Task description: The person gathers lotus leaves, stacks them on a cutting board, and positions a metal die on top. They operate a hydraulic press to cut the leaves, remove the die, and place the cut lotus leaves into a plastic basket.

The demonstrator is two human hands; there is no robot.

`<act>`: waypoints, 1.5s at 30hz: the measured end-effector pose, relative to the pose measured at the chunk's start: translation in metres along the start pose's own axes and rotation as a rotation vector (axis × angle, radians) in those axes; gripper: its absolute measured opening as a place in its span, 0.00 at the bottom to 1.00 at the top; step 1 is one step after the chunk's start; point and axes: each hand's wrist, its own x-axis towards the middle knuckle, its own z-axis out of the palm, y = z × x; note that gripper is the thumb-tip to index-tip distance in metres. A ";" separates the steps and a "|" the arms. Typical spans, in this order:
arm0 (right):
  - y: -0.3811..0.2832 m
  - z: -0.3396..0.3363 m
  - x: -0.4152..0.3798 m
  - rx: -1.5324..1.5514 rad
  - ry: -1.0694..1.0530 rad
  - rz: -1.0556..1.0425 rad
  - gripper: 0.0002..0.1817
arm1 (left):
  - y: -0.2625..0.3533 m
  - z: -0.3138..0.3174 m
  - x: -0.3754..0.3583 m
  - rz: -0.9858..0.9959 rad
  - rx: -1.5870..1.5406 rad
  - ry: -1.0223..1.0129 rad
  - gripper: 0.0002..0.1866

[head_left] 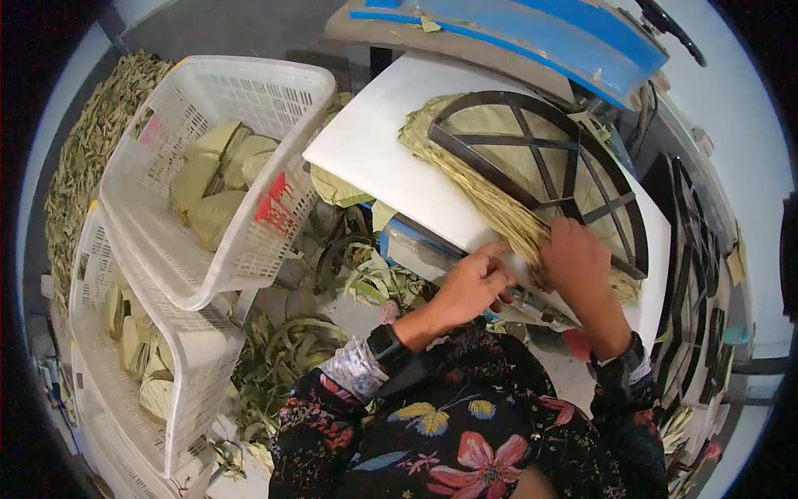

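Observation:
A thick stack of dried pale-green leaves [478, 195] lies on a white board [382, 125]. On top of it rests a black half-round metal frame [573, 162] with crossing bars; it looks like a cutting die. My right hand [578, 259] is closed over the near edge of the stack, beside the frame's straight side. Just to its left, at the board's near edge, my left hand [472, 287] has its fingers curled in towards the leaves. Whatever lies between those left fingers is hidden.
White plastic baskets [307, 91] at the left hold bundles of cut leaves [224, 208]. Leaf scraps [291, 353] cover the floor below. A blue-edged machine part [532, 37] spans the board's far side. More black metal frames [690, 258] stand at the right.

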 end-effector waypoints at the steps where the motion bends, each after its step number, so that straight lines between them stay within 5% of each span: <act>1: 0.002 0.001 0.001 -0.009 -0.012 0.014 0.09 | 0.000 0.000 -0.001 0.005 -0.003 0.004 0.25; 13: -0.015 -0.019 -0.002 0.106 -0.115 0.052 0.20 | 0.001 0.008 0.004 0.038 -0.109 0.016 0.24; 25: 0.007 -0.009 0.006 0.147 0.010 0.058 0.15 | 0.004 0.009 0.014 -0.020 -0.265 -0.009 0.26; 34: -0.002 -0.003 0.003 0.256 -0.012 0.141 0.14 | 0.022 0.016 0.034 -0.269 -0.271 0.024 0.15; 37: -0.011 -0.004 -0.010 0.248 0.052 0.134 0.16 | 0.021 0.017 0.033 -0.222 -0.254 0.011 0.13; 39: -0.001 -0.003 -0.021 0.353 0.021 0.156 0.19 | 0.030 0.013 0.029 -0.154 0.146 0.085 0.10; 41: 0.008 0.006 -0.038 0.508 0.213 0.044 0.23 | 0.032 0.014 0.028 0.247 0.456 0.131 0.09; 43: 0.019 0.009 -0.059 0.505 0.221 0.120 0.22 | 0.063 0.031 0.034 0.216 0.452 0.031 0.08; 45: 0.028 0.013 -0.080 0.534 0.364 0.104 0.20 | 0.083 0.050 0.053 0.460 0.787 -0.109 0.10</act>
